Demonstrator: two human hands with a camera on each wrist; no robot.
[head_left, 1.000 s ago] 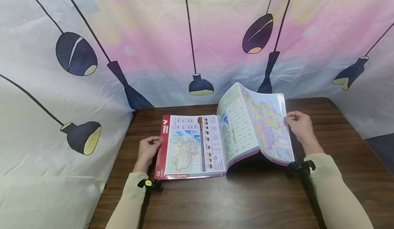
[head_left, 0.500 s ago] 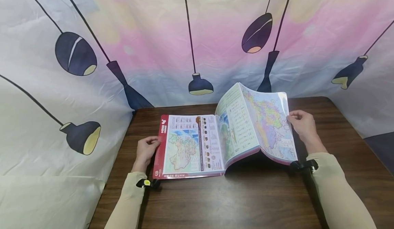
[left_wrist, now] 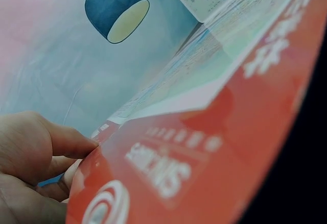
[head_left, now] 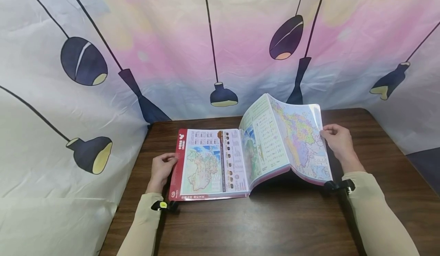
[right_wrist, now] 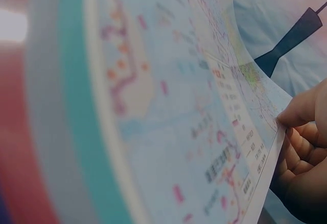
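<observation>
An atlas (head_left: 240, 156) lies open on a dark wood-grain worktop (head_left: 275, 225), near the middle and toward the back edge. Its pages are glossy and thin, printed with coloured maps and small tables. The left half lies flat, showing a red-bordered cover flap (head_left: 176, 164) with a map page on top. The right half is a thick, bowed sheaf of pages (head_left: 292, 137) standing up off the worktop in an arch, with a pink edge band along its lower rim.

The left hand (head_left: 163, 170) rests at the atlas's left edge, fingers curled, fingertips (left_wrist: 76, 145) pinching the smooth red cover; the left wrist view shows the shiny red surface with white lettering close up. The right hand (head_left: 338, 143) grips the outer edge of the raised sheaf, thumb on the front of the page and fingers (right_wrist: 301, 152) curled behind it, as the right wrist view shows.

Both arms wear pale cream sleeves (head_left: 374, 214). Behind and beside the worktop hangs a wrinkled fabric backdrop (head_left: 172, 49) in pink, yellow and white, printed with dark blue pendant lamps.
</observation>
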